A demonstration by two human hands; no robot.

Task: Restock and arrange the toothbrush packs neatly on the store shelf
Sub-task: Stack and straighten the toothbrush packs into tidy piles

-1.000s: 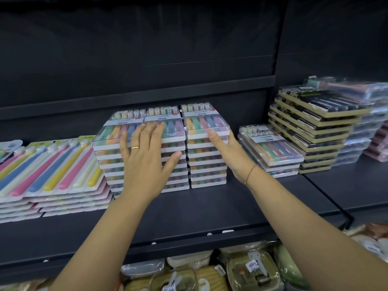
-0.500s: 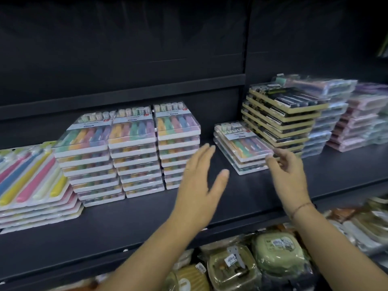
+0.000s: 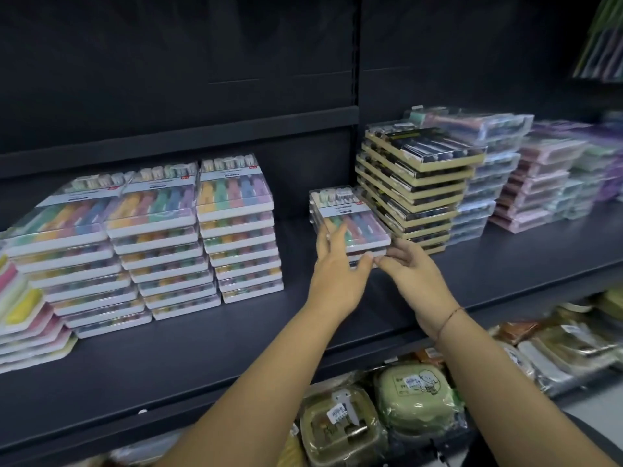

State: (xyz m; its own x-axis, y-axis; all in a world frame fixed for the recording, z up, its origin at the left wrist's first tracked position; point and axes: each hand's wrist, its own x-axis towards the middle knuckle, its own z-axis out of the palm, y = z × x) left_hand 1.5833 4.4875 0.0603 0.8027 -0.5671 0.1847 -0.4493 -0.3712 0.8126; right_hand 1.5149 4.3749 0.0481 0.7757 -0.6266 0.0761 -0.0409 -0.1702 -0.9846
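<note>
A short stack of pastel toothbrush packs (image 3: 350,217) lies on the dark shelf (image 3: 202,348), just left of a taller black-and-tan stack (image 3: 418,183). My left hand (image 3: 337,274) grips its front left corner, fingers over the top pack and thumb at the front edge. At the stack's front right corner my right hand (image 3: 414,274) touches with relaxed fingertips, its thumb pointing toward my left thumb. Three tall, even stacks of the same packs (image 3: 175,237) stand to the left, apart from my hands.
Larger pink and yellow toothbrush cards (image 3: 27,315) are stacked at the far left. Clear and pink pack stacks (image 3: 526,183) fill the shelf's right part. Wrapped goods (image 3: 414,396) sit on the lower shelf. Bare shelf lies between the tall stacks and the short one.
Both hands left the tall stacks, moved right and reached the short stack; the left now grips it and the right touches it. The view has panned right.
</note>
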